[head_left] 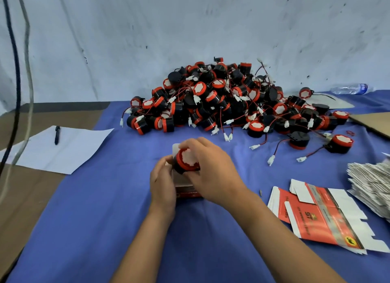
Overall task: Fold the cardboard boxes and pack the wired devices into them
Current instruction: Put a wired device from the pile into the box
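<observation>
A folded red and white cardboard box [185,193] stands on the blue cloth in front of me, its top open. My left hand [162,181] grips its left side. My right hand [209,168] holds a round black device with a red rim and white face [186,161] at the box's opening, partly inside. Its wire is hidden. A big heap of the same wired devices [221,101] lies behind, against the wall. Flat unfolded boxes [320,215] lie at the right.
A stack of folded white leaflets [371,181] sits at the far right edge. White paper [69,149] with a black pen [57,135] lies at the left on brown board. A water bottle [350,89] lies at the back right. Cables [16,88] hang at the left.
</observation>
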A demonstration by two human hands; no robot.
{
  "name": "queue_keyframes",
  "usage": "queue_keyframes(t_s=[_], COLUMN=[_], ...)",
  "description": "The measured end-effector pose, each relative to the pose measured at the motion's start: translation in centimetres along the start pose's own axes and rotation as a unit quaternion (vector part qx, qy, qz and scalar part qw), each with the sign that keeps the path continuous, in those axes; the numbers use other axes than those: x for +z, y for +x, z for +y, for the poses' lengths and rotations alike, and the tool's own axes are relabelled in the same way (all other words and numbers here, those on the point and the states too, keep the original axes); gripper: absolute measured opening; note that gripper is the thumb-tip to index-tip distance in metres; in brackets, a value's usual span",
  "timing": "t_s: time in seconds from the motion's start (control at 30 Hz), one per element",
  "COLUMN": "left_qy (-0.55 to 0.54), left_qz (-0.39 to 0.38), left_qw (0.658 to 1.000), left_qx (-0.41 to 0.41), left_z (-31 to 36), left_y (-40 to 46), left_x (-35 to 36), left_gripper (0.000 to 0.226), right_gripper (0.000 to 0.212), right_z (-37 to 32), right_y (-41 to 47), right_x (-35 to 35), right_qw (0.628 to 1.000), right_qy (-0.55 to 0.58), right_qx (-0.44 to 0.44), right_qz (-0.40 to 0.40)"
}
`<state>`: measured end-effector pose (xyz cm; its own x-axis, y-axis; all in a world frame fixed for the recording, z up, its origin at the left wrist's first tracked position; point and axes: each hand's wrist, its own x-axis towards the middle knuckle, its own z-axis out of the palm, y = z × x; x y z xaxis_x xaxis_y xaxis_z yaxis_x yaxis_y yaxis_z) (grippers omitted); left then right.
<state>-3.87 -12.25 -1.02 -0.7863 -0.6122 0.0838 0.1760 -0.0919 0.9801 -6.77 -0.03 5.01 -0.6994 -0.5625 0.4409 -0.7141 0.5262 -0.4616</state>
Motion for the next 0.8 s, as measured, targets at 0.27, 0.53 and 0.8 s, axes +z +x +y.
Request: queue_keyframes(t_s=[0.27, 0.53, 0.8], left_qy=[0.02, 0.062, 0.119], left_qz=[-0.002, -0.039, -0.034], left_qw=[1.0, 0.997, 0.992], left_qx=[0.015, 0.021, 0.003], left_z=[-0.7, -0.8, -0.7], left_y=[0.0, -0.1, -0.5], left_x=[0.5, 0.2, 0.8], left_gripper=[0.035, 0.022, 0.022], right_gripper=[0.042, 0.024, 0.028], right_z=[-1.2, -2.7, -1.8], right_y=[-0.2, 0.3, -0.9], right_x=[-0.1, 0.2, -0.8], right_qw=[0.987, 0.969, 0.943], right_qy=[-0.124, -0.195, -0.311], right_qx=[-0.001, 0.078, 0.011], right_qz=[-0.104, -0.13, -0.117])
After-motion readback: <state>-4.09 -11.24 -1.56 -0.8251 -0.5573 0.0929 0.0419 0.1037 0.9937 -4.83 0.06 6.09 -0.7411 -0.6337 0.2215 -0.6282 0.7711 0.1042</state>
